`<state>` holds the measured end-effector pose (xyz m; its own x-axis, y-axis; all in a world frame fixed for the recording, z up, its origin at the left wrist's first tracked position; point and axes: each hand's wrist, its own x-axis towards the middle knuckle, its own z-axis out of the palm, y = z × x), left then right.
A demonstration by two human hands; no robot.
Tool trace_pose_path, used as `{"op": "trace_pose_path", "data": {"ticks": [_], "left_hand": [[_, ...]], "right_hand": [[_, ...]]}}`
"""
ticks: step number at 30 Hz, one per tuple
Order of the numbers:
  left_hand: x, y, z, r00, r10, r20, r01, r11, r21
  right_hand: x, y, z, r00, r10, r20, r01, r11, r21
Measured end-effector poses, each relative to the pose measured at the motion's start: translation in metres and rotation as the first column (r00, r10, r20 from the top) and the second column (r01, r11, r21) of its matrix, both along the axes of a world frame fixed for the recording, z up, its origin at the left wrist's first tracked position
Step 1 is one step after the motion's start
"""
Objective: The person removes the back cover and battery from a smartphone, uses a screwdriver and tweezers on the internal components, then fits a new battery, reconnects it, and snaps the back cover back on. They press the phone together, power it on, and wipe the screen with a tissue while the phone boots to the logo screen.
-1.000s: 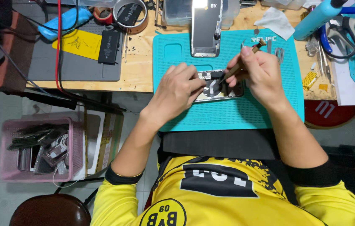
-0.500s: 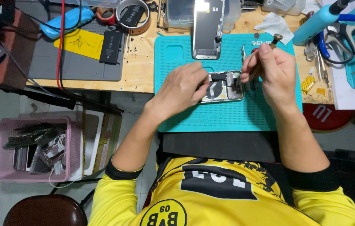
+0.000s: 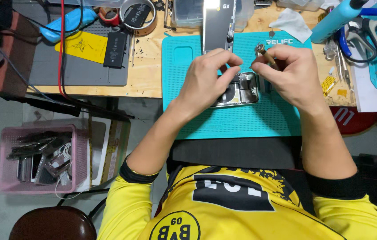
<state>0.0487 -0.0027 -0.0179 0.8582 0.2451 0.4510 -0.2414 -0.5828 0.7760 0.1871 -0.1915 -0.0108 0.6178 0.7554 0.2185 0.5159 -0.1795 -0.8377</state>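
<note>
Here, left hand [image 3: 206, 82] fingers pinch the opened phone [image 3: 240, 90]; right hand [image 3: 288, 73] grips a screwdriver [image 3: 265, 52]; scissors [image 3: 366, 33] lie well apart.

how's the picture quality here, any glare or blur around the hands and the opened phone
Head view: light is even and soft, with faint shadows under the left hand and right hand. The opened phone on the teal mat shows bright glints off its metal parts. Hands look sharp, without motion blur. Slight wide-angle bending shows at the frame edges.
</note>
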Motion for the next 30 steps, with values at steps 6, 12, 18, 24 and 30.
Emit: {"op": "trace_pose_path", "data": {"ticks": [6, 12, 18, 24, 30], "left_hand": [[-0.014, 0.015, -0.011, 1.000, 0.013, 0.001, -0.012, 0.931, 0.365], [-0.023, 0.009, -0.015, 1.000, -0.009, -0.012, 0.013, 0.887, 0.462], [-0.032, 0.014, -0.007, 1.000, -0.010, 0.028, -0.003, 0.891, 0.453], [-0.050, 0.029, -0.004, 0.996, 0.079, 0.029, -0.083, 0.890, 0.449], [-0.051, 0.023, -0.010, 0.997, 0.082, 0.005, -0.076, 0.892, 0.445]], "right_hand": [[0.007, -0.005, 0.006, 1.000, -0.014, 0.026, 0.021, 0.942, -0.334], [0.004, 0.003, 0.003, 0.985, 0.026, 0.172, 0.044, 0.920, -0.390], [0.002, 0.000, 0.005, 0.970, -0.008, 0.244, 0.075, 0.961, -0.266], [-0.009, 0.004, 0.005, 0.990, 0.050, 0.133, -0.011, 0.960, -0.280], [-0.025, 0.024, 0.006, 0.956, 0.181, 0.232, -0.097, 0.937, -0.335]]}}
